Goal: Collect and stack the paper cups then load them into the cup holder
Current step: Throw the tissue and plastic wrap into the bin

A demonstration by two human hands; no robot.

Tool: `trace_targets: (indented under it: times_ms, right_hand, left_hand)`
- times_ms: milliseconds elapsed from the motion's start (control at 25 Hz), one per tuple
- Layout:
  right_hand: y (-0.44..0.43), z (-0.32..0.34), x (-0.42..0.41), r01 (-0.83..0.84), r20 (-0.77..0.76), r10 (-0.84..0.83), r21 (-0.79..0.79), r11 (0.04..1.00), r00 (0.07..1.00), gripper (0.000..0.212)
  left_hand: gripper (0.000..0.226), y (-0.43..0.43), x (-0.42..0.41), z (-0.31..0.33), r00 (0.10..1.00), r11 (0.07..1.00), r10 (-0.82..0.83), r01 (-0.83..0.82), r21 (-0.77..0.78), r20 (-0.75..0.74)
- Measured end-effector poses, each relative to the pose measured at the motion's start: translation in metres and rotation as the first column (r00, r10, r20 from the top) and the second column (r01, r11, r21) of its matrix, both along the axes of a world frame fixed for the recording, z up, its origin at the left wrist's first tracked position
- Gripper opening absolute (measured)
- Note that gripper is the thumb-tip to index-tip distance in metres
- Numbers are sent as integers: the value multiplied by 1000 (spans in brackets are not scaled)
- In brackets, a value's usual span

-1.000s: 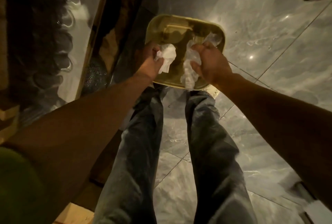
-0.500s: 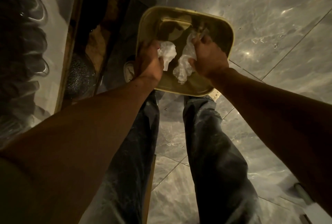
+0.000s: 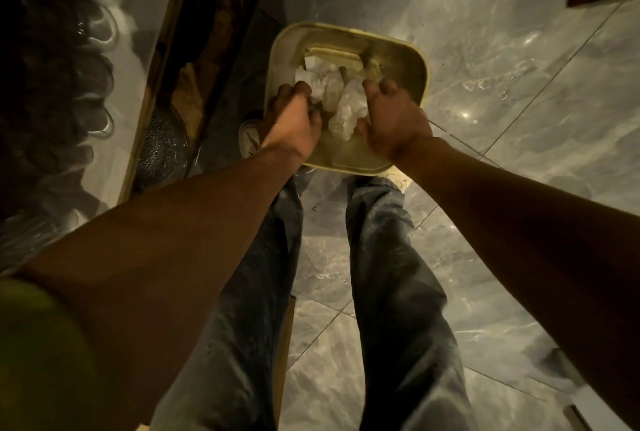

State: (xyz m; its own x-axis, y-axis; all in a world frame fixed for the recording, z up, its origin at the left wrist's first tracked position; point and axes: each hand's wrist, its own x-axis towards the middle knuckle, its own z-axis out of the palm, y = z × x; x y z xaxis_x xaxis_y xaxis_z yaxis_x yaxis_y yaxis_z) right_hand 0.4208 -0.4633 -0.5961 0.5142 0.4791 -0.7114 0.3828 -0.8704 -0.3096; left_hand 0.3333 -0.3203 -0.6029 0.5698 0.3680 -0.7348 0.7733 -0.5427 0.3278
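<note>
Both hands, left [image 3: 294, 119] and right [image 3: 394, 119], grip pinching crumpled paper [image 3: 332, 91] over the bin [image 3: 420, 77]; best release low, inside the rim.

Crumpled paper [image 3: 332, 91] in bin [image 3: 412, 60], between hands.

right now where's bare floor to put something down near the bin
Bare marble floor lies right of the bin, up to the tile seam. Inside the bin is crowded: crumpled white paper between the left hand and right hand. A dark cabinet borders the bin's left.
</note>
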Motion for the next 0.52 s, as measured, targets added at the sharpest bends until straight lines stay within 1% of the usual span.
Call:
trace_targets:
  times_ms: [120,280,400,520]
  right_hand:
    - [-3,35,2,13,17,-13,-11,1000,1000,55]
    - [-6,87,4,7,28,-7,-5,1000,1000,52]
    - [-11,133,1,-29,80,28,10,1000,996,50]
    - [-14,183,-1,-33,138,30,23,999,990,46]
  left_hand:
    - [33,0,4,38,996,997,-75,75,2,40]
    - [34,-1,3,95,978,977,-199,194,87,57]
    - [35,-1,0,141,953,953,-288,276,124,94]
    - [36,-1,-1,191,929,930,-353,334,154,115]
